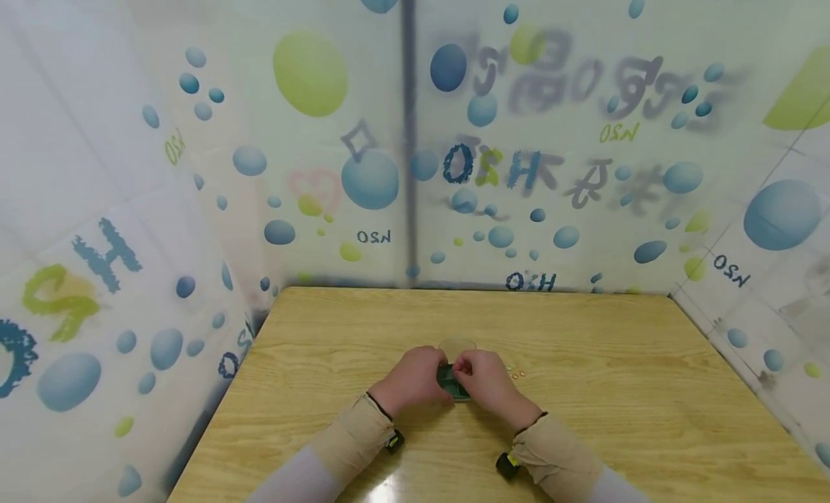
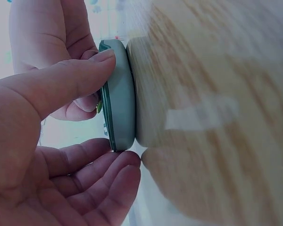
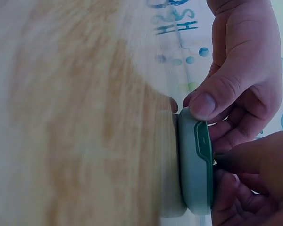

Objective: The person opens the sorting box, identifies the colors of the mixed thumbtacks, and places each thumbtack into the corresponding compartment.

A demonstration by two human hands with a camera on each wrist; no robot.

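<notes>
The case (image 2: 122, 103) is gripped by the left hand (image 1: 418, 377), while at its top a tiny piece (image 2: 99, 107) is pinched by the right hand (image 1: 488, 377).

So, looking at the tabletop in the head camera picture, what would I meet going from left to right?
The person's left hand → the green case → the right hand → a few small pieces lying on the table.
</notes>
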